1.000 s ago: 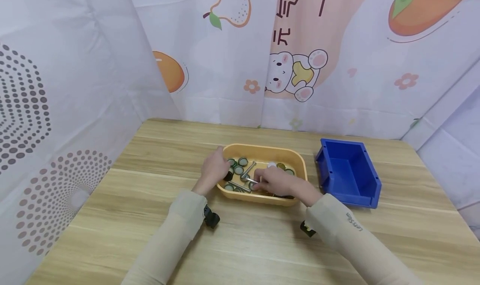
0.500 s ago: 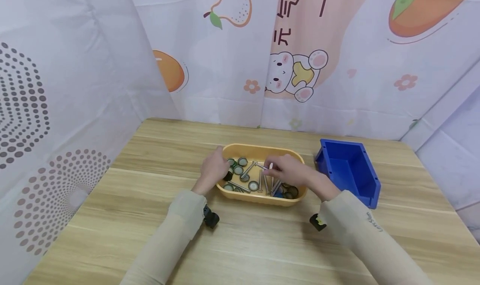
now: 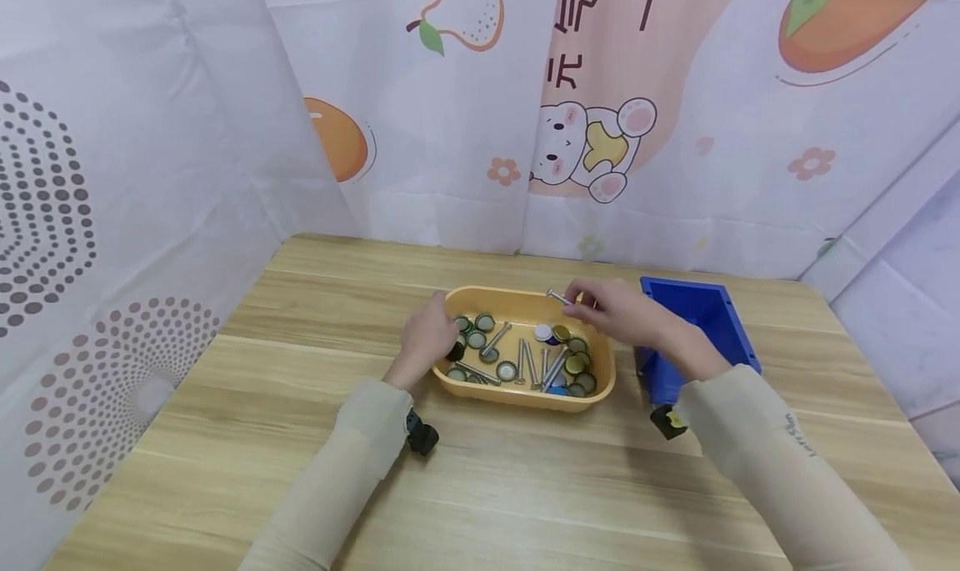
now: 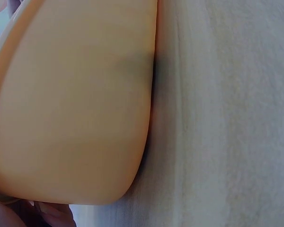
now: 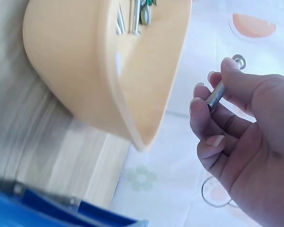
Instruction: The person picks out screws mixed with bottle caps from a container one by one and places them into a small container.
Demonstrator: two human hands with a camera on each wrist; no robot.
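My right hand [image 3: 626, 311] pinches a silver bolt [image 3: 558, 297] between thumb and fingers, above the back right rim of a yellow plastic bin [image 3: 517, 398]. In the right wrist view the bolt's threaded shank [image 5: 217, 96] runs across the fingertips, its round head beyond the thumb. The left hand [image 3: 430, 333] grips the bin's left end; in the left wrist view only some fingers [image 4: 54, 215] show at its edge. Inside the bin lie several more bolts [image 3: 530, 363], with bottle caps [image 3: 506, 372] in green, gold, white and blue at either side.
A blue open-front bin [image 3: 738, 331] stands on the wooden table [image 3: 525, 488] right of the yellow one, partly covered by the right forearm. Behind the table hangs a printed white curtain [image 3: 435, 154].
From low in the yellow bin, my right hand has risen and moved right and back, lifting the bolt out. The left hand stays at the bin's left end.
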